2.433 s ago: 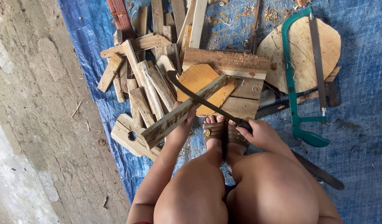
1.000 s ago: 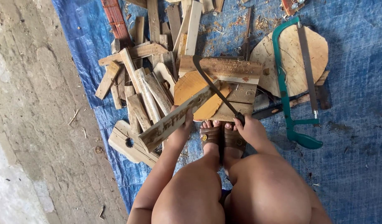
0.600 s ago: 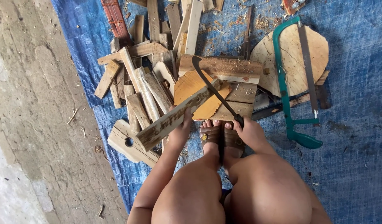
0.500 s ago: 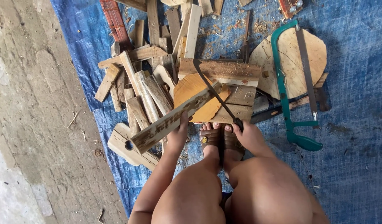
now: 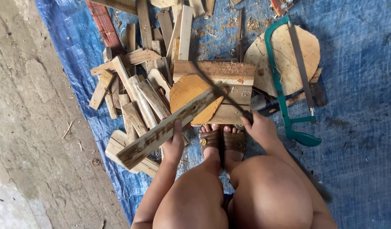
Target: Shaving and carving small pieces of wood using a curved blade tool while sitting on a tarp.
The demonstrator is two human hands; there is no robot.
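Squatting, knees together, both forearms reach down outside my knees. My left hand is closed in a grip, thumb up, fingers wrapped under, arm nearly straight. My right hand is fisted, knuckles up, wrist bent slightly inward ahead of my sandalled feet.

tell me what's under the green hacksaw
The green hacksaw lies across a round wooden board on the blue tarp. What the board covers cannot be seen.

wood scraps crowd left, hacksaw right, tarp beyond open
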